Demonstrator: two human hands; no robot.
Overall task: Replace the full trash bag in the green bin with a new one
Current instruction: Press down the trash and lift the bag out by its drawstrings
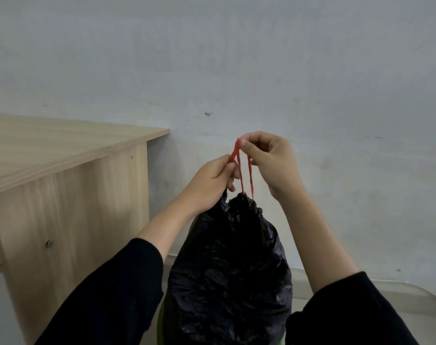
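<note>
A full black trash bag (230, 270) hangs in front of me, its mouth gathered tight at the top. Red drawstrings (241, 175) rise from the gathered mouth. My left hand (209, 180) pinches one red strand beside the bag's neck. My right hand (269, 163) pinches the top loop of the strings a little higher. Only a thin strip of the green bin (160, 327) shows at the bottom, mostly hidden behind the bag and my sleeves.
A light wooden desk (62, 175) stands close on the left, its side panel beside the bag. A pale wall (261, 70) fills the background, with the floor edge and a thin cable (411, 286) at the lower right.
</note>
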